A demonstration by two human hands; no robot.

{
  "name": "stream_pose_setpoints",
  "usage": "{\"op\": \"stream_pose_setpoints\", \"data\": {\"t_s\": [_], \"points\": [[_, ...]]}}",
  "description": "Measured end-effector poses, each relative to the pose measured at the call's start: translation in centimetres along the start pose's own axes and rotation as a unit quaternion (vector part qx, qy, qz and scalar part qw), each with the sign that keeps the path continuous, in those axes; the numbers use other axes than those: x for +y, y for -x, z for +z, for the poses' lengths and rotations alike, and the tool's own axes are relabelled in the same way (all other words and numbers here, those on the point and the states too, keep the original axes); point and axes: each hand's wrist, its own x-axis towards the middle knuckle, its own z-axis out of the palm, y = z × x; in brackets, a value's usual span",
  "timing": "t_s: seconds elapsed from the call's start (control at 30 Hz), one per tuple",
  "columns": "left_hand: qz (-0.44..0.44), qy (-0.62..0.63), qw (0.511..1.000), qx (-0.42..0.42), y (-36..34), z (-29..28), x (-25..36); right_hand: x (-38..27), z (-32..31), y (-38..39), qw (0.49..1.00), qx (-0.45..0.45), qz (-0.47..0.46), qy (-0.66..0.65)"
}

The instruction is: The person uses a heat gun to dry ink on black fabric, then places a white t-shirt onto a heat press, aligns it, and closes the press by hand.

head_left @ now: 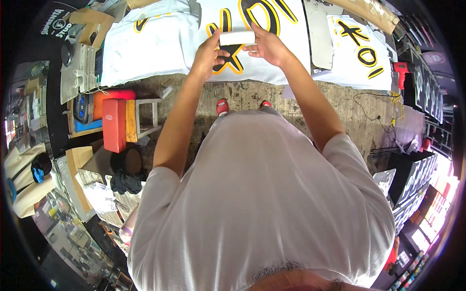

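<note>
Both my hands are stretched forward, holding a small white oblong thing [237,38] level between them. It could be a phone or a small block; its kind does not show. My left hand [208,57] grips the left end, thumb on the near corner and the other fingers curled below. At the right end my right hand [270,47] has its thumb and fingers closed on it. Just beneath lies a white cloth [264,65] with bold black shapes outlined in yellow, covering the middle of the table. The hands partly hide its print.
More printed white cloths lie at the left [160,53] and right [359,48]. A cardboard box [92,24] stands far left. Near the table are a red oblong case [114,126] and a wooden frame [145,119]. A cable [371,109] trails over the worn floor [310,104] at right.
</note>
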Motion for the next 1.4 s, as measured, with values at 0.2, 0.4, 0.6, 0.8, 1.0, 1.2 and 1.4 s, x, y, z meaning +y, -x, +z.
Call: {"op": "stream_pose_setpoints", "data": {"t_s": [0.2, 0.4, 0.6, 0.8, 1.0, 1.2, 1.4], "points": [[-0.136, -0.022, 0.99, -0.036, 1.8, -2.1, -4.6, 5.6, -0.6, 2.4, 0.994, -0.031, 0.103, -0.011], [-0.178, -0.025, 0.984, -0.009, 8.5, -0.4, -3.8, 6.1, 0.8, 8.4, 0.975, -0.064, 0.183, -0.106], [0.004, -0.006, 1.0, 0.015, 2.2, -1.5, 0.4, 1.1, 2.2, 0.6, 0.995, -0.037, 0.041, -0.085], [-0.114, -0.004, 0.993, -0.04, 3.3, -4.7, -4.0, 6.3, 1.5, 0.4, 0.983, -0.106, 0.128, -0.077], [-0.217, -0.051, 0.974, -0.036, 10.6, -3.5, -2.4, 7.6, 4.4, 7.9, 0.976, -0.086, 0.155, -0.129], [-0.013, 0.08, 0.994, -0.075, -0.8, -3.0, 3.9, -1.1, 4.0, -0.8, 0.999, -0.015, -0.008, -0.038], [-0.116, 0.04, 0.988, -0.092, -8.1, -7.9, 1.3, 1.5, 2.3, -6.9, 0.999, 0.018, 0.011, -0.032]]}}
